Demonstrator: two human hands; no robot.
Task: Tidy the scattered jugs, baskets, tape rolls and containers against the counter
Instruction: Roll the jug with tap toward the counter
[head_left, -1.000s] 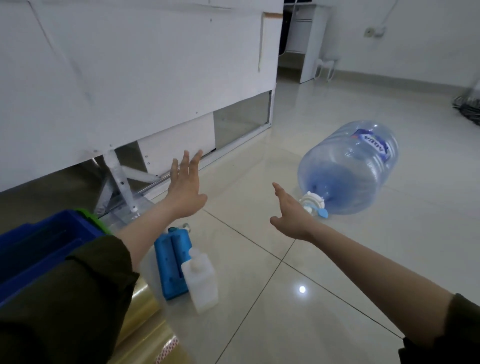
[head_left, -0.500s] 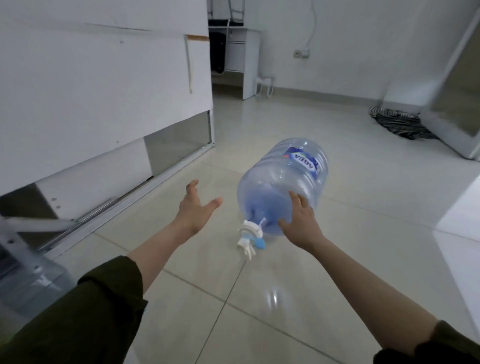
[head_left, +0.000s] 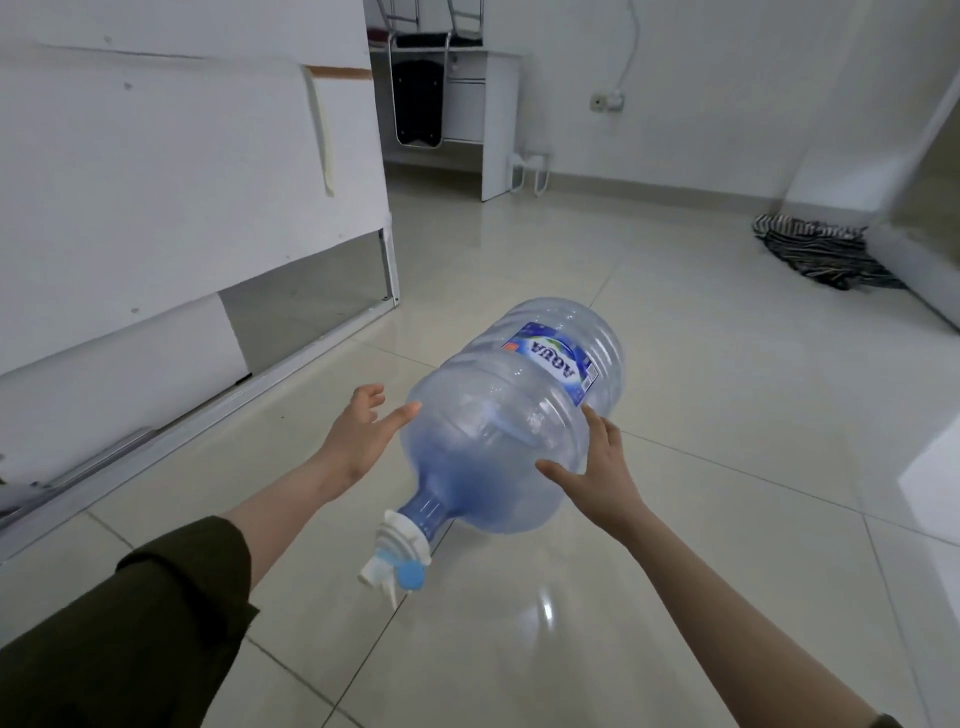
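While the big jug (head_left: 511, 415) lies on its side on the floor (head_left: 701, 519), both hands are open around it. The right hand (head_left: 597, 470) is flat on the jug's near right side, fingers spread, not curled around anything. The left hand (head_left: 363, 428) is open too, with the thumb tip at the jug's left edge; I cannot tell if it really touches. So neither grip has closed on the jug.

From the head view, the jug sits in the middle of the floor, well apart from the counter (head_left: 182, 208) on the left. Its neck and white cap (head_left: 402, 545) point back toward the person. A little blue spout (head_left: 410, 574) sticks out of the cap.

What could go wrong? The jug is round and smooth, and the floor is shiny. A push from just one hand could make it roll away or spin. Flat hands could slip off the clear plastic when it is lifted, and it could drop. The jug looks empty, so it may be light and bounce away. If it rolls onto the cap, the spout could bang the tiles and snap. Rolled too hard to the left, it could hit the thin bottom edge of the counter.
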